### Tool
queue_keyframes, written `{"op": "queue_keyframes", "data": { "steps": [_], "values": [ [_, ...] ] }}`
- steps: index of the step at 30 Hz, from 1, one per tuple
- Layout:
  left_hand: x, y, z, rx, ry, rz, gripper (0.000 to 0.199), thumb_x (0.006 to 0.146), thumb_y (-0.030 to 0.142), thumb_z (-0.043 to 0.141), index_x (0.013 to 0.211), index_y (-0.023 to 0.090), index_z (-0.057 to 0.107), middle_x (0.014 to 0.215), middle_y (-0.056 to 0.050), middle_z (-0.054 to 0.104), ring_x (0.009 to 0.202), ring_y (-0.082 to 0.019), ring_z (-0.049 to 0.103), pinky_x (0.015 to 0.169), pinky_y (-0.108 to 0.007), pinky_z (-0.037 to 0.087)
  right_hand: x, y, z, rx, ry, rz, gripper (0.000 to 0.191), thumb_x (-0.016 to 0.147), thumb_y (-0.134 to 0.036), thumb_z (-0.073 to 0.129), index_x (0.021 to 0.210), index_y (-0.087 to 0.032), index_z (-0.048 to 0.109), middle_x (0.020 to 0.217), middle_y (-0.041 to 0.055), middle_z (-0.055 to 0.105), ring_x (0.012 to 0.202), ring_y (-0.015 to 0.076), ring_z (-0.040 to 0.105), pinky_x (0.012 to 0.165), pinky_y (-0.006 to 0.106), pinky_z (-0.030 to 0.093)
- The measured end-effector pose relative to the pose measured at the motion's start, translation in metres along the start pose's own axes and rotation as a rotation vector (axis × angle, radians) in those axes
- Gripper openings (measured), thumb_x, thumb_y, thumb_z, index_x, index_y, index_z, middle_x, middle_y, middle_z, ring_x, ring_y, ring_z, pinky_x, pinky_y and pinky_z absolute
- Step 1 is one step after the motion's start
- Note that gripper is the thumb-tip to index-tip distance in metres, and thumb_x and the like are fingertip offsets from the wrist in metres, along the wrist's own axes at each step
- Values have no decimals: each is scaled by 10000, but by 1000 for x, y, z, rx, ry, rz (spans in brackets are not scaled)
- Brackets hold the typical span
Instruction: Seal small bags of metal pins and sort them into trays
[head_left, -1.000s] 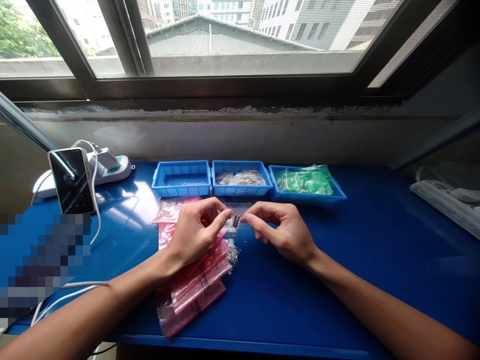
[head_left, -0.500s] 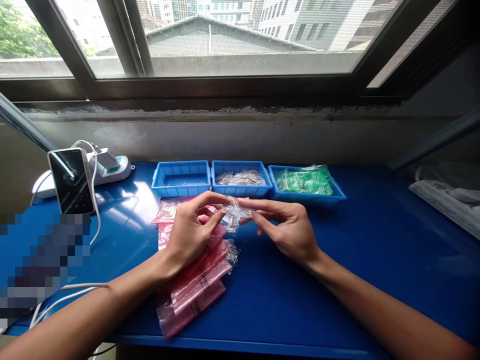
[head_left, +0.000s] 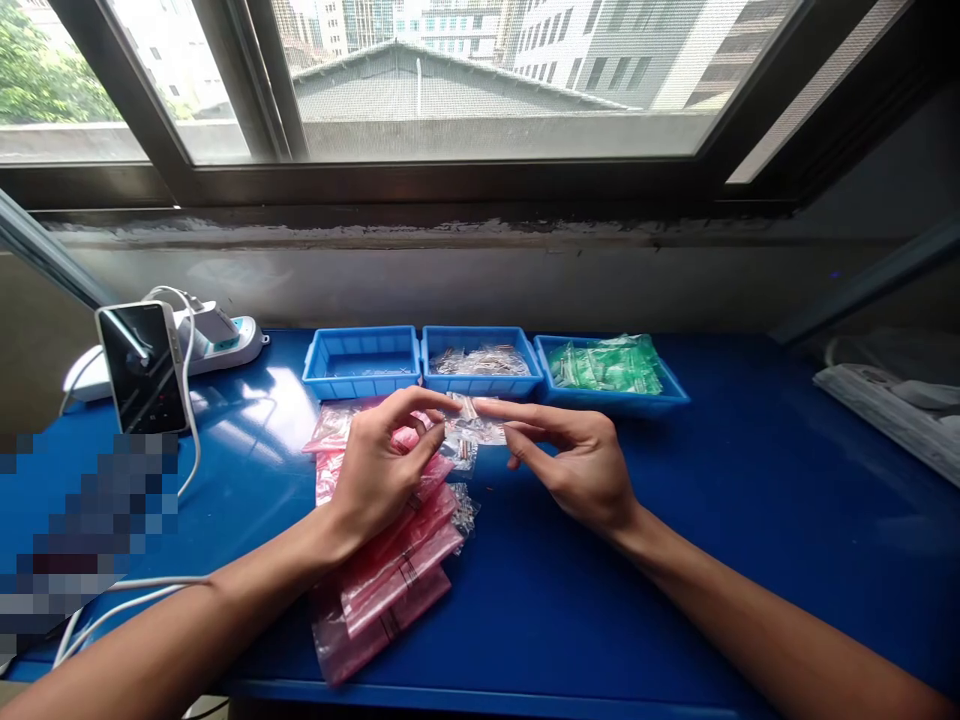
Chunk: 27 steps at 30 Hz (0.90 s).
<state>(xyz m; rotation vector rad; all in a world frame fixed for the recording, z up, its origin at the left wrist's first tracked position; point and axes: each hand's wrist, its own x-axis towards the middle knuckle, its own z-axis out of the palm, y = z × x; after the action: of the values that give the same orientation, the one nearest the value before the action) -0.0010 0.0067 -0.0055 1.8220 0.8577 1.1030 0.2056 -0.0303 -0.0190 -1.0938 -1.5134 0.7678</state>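
Small clear plastic bag with little metal parts inside lies between the two hands, over a blue workbench. The left hand curves narrow, its left forefinger reaching toward the bag; the right hand is also narrow, its right forefinger stretched along the bag. Whether either hand grips it, I cannot tell. The thin film looks light, soft and slippery, so a corner or seam seems the best hold, away from the hard parts.

Beneath the left hand lie pink zip bags, with a small clear parts bag at their edge. Beyond stand a blue tray, a second blue tray holding bagged metal parts, and a third blue tray of green bags.
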Motion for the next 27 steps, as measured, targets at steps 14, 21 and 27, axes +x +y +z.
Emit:
{"op": "queue_keyframes", "data": {
  "steps": [14,21,27],
  "values": [
    [2,1,3,-72,-8,-173,208,1037,386,550,1075,192,615,900,-12,607,727,-147,552,608,-256,425,17,1,-5,247,-25,201,259,946,-387,709,825,-162,747,597,4,701,436,113,626,409,195,479],
    [2,1,2,-75,-34,-187,213,1041,394,533,1088,199,604,921,-29,614,790,-167,580,628,-255,426,34,12,-17,227,118,280,371,914,-488,727,1068,-155,777,746,38,752,461,117,627,393,213,451],
    [2,1,2,-47,-35,-169,216,1045,393,522,1078,199,613,922,-37,631,777,-171,590,634,-257,451,20,10,-17,-345,-351,25,273,916,-257,676,1137,-185,819,722,29,706,530,119,559,497,236,457]
  ]
}}
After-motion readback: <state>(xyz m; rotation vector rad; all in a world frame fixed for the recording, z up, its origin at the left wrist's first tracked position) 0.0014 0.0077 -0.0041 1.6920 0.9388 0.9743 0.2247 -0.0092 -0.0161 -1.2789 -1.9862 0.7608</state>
